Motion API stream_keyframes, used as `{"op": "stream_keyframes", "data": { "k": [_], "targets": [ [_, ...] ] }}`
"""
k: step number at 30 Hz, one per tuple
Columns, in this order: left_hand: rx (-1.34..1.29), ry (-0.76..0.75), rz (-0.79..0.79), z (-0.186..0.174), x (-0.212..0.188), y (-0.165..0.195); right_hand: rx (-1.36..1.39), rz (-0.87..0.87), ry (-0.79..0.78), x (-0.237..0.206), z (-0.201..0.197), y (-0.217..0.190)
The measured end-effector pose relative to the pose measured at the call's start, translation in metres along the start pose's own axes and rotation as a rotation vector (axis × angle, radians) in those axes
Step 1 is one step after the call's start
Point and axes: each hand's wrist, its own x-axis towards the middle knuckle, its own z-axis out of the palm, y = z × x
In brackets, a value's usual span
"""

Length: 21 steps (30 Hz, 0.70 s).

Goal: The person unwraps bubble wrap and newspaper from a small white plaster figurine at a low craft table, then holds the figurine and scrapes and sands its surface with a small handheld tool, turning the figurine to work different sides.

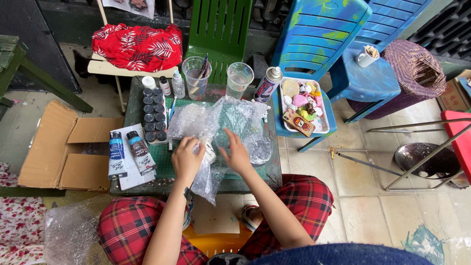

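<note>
The left hand (187,158) is gripping a small white object (209,153) half wrapped in bubble wrap (216,122) on the tabletop (267,169) — its fingers are curling around it. The right hand (236,153) is pressing the sheet flat, fingers spread. The wrapping seems only partly along — most of the sheet is lying loose beside the paint tubes (128,154).

Small white object (210,153) half-hidden under bubble wrap (221,125), kind unclear
</note>
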Motion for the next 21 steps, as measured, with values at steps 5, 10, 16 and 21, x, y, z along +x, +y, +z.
{"op": "stream_keyframes", "data": {
  "k": [5, 10, 16, 21],
  "targets": [
    [-0.081, 0.161, -0.024, 0.021, -0.007, -0.027, -0.116, 0.027, 0.038, 0.0, 0.0, 0.01],
    [-0.762, 0.198, -0.349, 0.042, -0.009, -0.061, 0.186, -0.334, 0.041, -0.02, 0.026, -0.011],
    [-1.394, 0.076, -0.858, 0.038, 0.002, -0.073, 0.592, -0.069, -0.057, -0.003, 0.05, -0.019],
    [-1.771, -0.056, -0.813, 0.023, 0.0, -0.063, 0.802, 0.144, -0.058, 0.001, 0.059, 0.003]
  ]
}}
